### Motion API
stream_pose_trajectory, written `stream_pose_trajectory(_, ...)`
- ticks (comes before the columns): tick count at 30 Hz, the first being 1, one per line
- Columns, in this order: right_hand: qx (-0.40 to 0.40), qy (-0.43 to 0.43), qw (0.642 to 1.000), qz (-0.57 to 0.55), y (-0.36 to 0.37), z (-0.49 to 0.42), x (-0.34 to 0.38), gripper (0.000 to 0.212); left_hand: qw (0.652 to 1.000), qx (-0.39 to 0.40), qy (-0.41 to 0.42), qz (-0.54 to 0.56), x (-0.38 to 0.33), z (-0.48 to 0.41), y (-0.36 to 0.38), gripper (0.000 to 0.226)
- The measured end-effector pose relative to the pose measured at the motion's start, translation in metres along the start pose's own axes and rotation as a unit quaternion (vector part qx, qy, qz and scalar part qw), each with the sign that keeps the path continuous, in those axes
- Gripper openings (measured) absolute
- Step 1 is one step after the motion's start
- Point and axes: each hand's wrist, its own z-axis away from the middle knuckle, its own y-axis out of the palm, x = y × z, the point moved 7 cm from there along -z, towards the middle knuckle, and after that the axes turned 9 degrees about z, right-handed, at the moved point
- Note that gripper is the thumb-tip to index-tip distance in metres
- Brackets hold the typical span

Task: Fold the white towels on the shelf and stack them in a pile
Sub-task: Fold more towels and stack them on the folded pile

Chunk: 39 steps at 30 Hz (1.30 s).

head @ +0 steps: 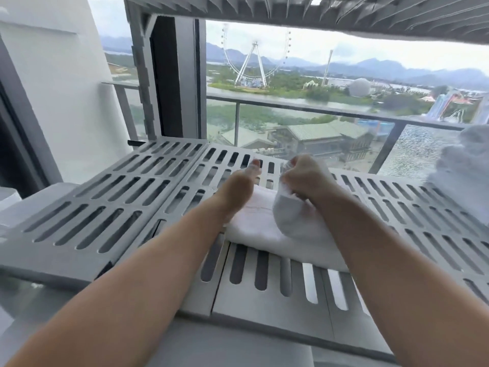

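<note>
lying across the slotted grey shelf, a white towel is rested on by the left hand, fingers straight. a lifted fold of it is gripped in the curled right hand. more white cloth is heaped at the shelf's right end.

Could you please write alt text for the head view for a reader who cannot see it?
Two bare hands work a white towel on a slotted grey shelf: the left hand rests flat on it, the right hand grips a raised fold. A towel heap lies at the right; a Ferris wheel shows beyond.
</note>
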Motion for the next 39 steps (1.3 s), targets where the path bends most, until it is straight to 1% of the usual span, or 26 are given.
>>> stream_pose_trajectory(1,-0.004,0.001,1.000,0.016,0.002,-0.001,0.004,0.013,0.999,0.003,-0.010,0.047,0.001,0.000,0.000,0.064)
stream_pose_trajectory(3,-0.010,0.007,0.999,0.036,0.004,-0.004,0.010,0.012,0.995,0.005,-0.023,0.100,0.003,0.003,0.004,0.076)
stream_pose_trajectory(5,0.009,0.014,1.000,0.016,0.010,-0.005,0.017,0.011,0.991,0.002,-0.017,0.129,0.001,0.005,0.009,0.078)
stream_pose_trajectory(7,0.075,0.046,0.993,-0.077,0.020,-0.003,0.019,0.009,0.984,0.011,-0.013,0.177,-0.001,0.005,0.011,0.076)
stream_pose_trajectory(9,0.134,0.081,0.970,-0.187,0.024,0.003,0.018,0.009,0.974,0.020,-0.029,0.223,0.001,0.004,0.008,0.074)
stream_pose_trajectory(10,0.152,0.081,0.961,-0.215,0.024,0.005,0.017,0.010,0.972,0.017,-0.036,0.229,0.001,0.004,0.005,0.071)
stream_pose_trajectory(12,0.176,0.044,0.955,-0.235,0.023,0.011,0.015,0.015,0.979,0.004,-0.034,0.202,0.000,0.001,-0.001,0.058)
stream_pose_trajectory(14,0.160,-0.011,0.963,-0.219,0.022,0.016,0.014,0.024,0.986,-0.009,-0.015,0.164,-0.004,-0.004,-0.006,0.047)
stream_pose_trajectory(15,0.147,-0.030,0.968,-0.203,0.023,0.020,0.014,0.028,0.989,-0.006,-0.010,0.150,-0.004,-0.007,-0.006,0.046)
stream_pose_trajectory(17,0.117,-0.061,0.977,-0.167,0.026,0.026,0.013,0.033,0.991,0.019,-0.026,0.128,0.001,-0.005,-0.003,0.055)
stream_pose_trajectory(19,0.082,-0.089,0.983,-0.141,0.025,0.030,0.012,0.032,0.994,0.027,-0.047,0.093,0.005,-0.001,-0.004,0.070)
stream_pose_trajectory(21,0.049,-0.092,0.980,-0.167,0.022,0.032,0.009,0.035,0.998,0.026,-0.050,0.032,0.004,0.003,-0.006,0.078)
stream_pose_trajectory(23,-0.027,-0.090,0.982,-0.164,0.014,0.034,0.005,0.034,0.998,0.035,-0.054,-0.004,0.002,0.004,-0.006,0.081)
stream_pose_trajectory(24,-0.077,-0.088,0.985,-0.125,0.007,0.035,0.002,0.033,0.997,0.036,-0.058,-0.027,0.001,0.005,-0.008,0.077)
stream_pose_trajectory(25,-0.122,-0.087,0.987,-0.058,0.000,0.038,0.000,0.031,0.996,0.033,-0.058,-0.063,-0.002,0.006,-0.010,0.070)
stream_pose_trajectory(26,-0.144,-0.088,0.986,0.015,-0.003,0.040,0.000,0.029,0.991,0.032,-0.056,-0.114,-0.007,0.006,-0.010,0.058)
stream_pose_trajectory(27,-0.134,-0.088,0.985,0.070,-0.002,0.041,-0.001,0.028,0.983,0.030,-0.053,-0.171,-0.014,0.007,-0.011,0.043)
stream_pose_trajectory(28,-0.100,-0.088,0.986,0.096,0.004,0.042,-0.002,0.028,0.970,0.023,-0.051,-0.236,-0.022,0.006,-0.011,0.029)
stream_pose_trajectory(29,-0.067,-0.089,0.989,0.098,0.009,0.044,-0.002,0.028,0.953,0.019,-0.056,-0.297,-0.030,0.006,-0.009,0.019)
stream_pose_trajectory(30,-0.041,-0.087,0.991,0.095,0.015,0.046,-0.003,0.029,0.939,0.017,-0.061,-0.337,-0.037,0.005,-0.005,0.015)
stream_pose_trajectory(32,-0.001,-0.091,0.990,0.112,0.028,0.053,-0.003,0.031,0.925,-0.002,-0.035,-0.377,-0.052,0.001,0.001,0.018)
stream_pose_trajectory(34,0.041,-0.106,0.980,0.163,0.043,0.060,-0.002,0.048,0.928,-0.024,0.002,-0.372,-0.060,-0.005,0.008,0.032)
stream_pose_trajectory(35,0.060,-0.111,0.976,0.179,0.049,0.061,-0.001,0.058,0.930,-0.041,0.016,-0.365,-0.062,-0.007,0.011,0.036)
stream_pose_trajectory(36,0.067,-0.116,0.973,0.185,0.053,0.062,0.000,0.064,0.933,-0.055,0.031,-0.354,-0.064,-0.008,0.015,0.037)
stream_pose_trajectory(37,0.061,-0.122,0.973,0.184,0.052,0.063,0.000,0.064,0.938,-0.060,0.049,-0.339,-0.064,-0.008,0.021,0.037)
stream_pose_trajectory(39,0.012,-0.136,0.973,0.185,0.044,0.068,-0.002,0.053,0.947,-0.034,0.076,-0.309,-0.057,-0.005,0.035,0.033)
